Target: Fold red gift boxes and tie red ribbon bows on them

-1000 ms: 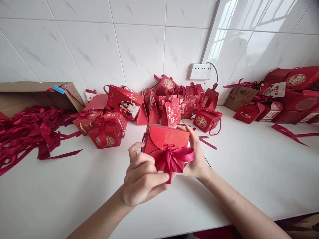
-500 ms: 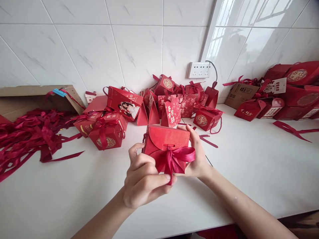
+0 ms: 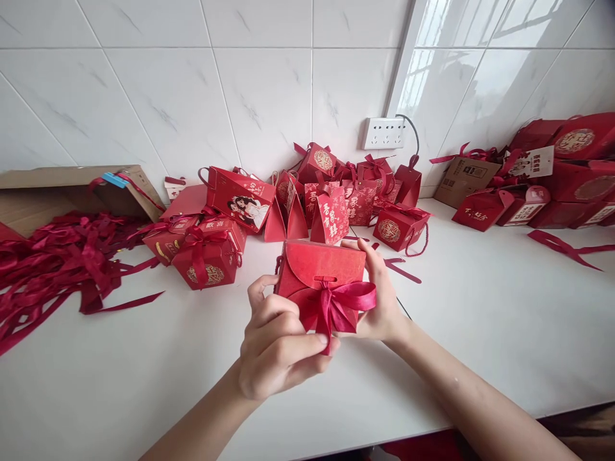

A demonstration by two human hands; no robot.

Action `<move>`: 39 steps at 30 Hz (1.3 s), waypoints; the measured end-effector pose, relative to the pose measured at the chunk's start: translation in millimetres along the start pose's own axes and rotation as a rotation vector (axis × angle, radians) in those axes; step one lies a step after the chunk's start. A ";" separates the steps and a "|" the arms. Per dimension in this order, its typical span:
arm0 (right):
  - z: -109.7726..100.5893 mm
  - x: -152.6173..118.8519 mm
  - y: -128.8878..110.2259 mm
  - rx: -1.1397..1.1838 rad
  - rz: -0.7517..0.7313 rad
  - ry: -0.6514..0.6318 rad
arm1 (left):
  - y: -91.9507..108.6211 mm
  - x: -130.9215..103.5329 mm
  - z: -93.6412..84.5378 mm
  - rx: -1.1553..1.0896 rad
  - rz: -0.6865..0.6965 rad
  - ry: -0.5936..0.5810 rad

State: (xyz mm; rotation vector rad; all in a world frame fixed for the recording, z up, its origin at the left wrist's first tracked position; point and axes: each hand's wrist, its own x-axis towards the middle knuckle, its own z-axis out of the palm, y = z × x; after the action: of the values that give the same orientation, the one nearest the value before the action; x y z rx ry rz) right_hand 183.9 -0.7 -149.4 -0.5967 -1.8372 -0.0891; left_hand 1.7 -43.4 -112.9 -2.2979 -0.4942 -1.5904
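Note:
Above the white table, a red gift box (image 3: 300,272) is held up between both hands, its curved flap and slot facing me. A dark red ribbon (image 3: 353,298) is tied through the slot in a bow, with a loop standing out to the right. My left hand (image 3: 278,346) is closed at the lower left of the box, thumb and fingers pinching the ribbon's hanging tail. Wrapped round the right side of the box is my right hand (image 3: 382,301), with part of its fingers hidden behind it.
A heap of loose red ribbons (image 3: 62,262) spills from a cardboard box (image 3: 72,176) on the left. Several red gift boxes (image 3: 331,214) stand along the tiled wall, below a power socket (image 3: 383,133). More boxes (image 3: 581,182) are stacked at the right, near a ribbon strip (image 3: 562,244).
Almost nothing differs. Both hands keep the same grip on the box and the ribbon tail; the view has shifted very slightly.

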 end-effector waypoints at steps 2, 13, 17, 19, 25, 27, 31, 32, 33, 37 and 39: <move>-0.2 0.5 -0.4 -0.003 -0.003 0.002 | -0.1 -0.2 0.4 -0.004 -0.005 0.001; -1.4 1.8 -3.1 -0.007 0.006 -0.007 | 0.3 -1.4 1.6 -0.016 -0.001 0.008; -1.6 2.0 -3.2 0.010 0.007 -0.007 | -0.6 -1.5 1.5 -0.010 0.000 0.000; -1.5 2.0 -3.1 0.018 0.008 -0.008 | -0.7 -1.2 1.2 -0.009 -0.001 -0.004; -1.7 1.7 -3.3 0.019 0.024 -0.017 | 0.4 -0.3 0.5 -0.013 -0.004 -0.007; -1.6 2.0 -3.6 0.019 0.025 -0.022 | 0.6 -0.3 0.7 -0.013 -0.008 -0.001; -1.2 2.6 -3.6 0.013 0.014 -0.017 | 1.0 0.2 1.2 -0.013 -0.007 0.000; -1.2 2.6 -3.5 0.009 0.013 -0.016 | 1.0 0.4 1.3 -0.013 -0.007 0.000; -1.3 2.5 -3.5 0.004 0.012 -0.017 | 1.0 0.5 1.4 -0.014 -0.007 0.000; -1.7 2.2 -3.7 -0.005 0.021 -0.023 | 0.9 0.4 1.9 -0.014 -0.010 -0.002; -1.9 2.4 -3.9 -0.005 0.022 -0.024 | 0.7 0.1 2.1 -0.012 -0.009 -0.002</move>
State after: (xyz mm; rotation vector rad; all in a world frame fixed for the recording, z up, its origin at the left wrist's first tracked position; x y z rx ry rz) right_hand 183.3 -4.0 -145.6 -0.6233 -1.8533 -0.0721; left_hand 3.7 -43.1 -113.6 -2.3091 -0.4976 -1.5993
